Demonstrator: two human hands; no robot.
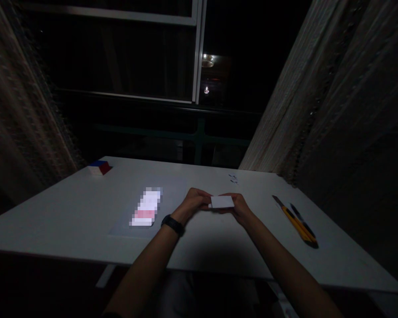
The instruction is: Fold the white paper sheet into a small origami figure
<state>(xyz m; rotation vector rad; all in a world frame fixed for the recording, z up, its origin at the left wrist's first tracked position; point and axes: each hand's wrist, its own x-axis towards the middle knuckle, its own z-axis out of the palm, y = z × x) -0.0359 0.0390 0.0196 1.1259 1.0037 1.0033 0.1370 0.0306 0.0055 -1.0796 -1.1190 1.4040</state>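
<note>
Both of my hands meet over the middle of a white table [69, 212], holding a small white folded piece of paper [222, 202] between them. My left hand [194, 202] pinches the paper's left end with curled fingers; a dark watch sits on that wrist. My right hand [240, 207] grips the paper's right end from beneath and behind. The paper is held just above the tabletop.
A lit, blurred-out rectangle [146, 206] lies on a pale sheet left of my hands. A yellow utility knife [293, 221] and a dark pen [301, 218] lie at the right. A coloured cube [98, 167] sits at the far left corner. Curtains flank a dark window.
</note>
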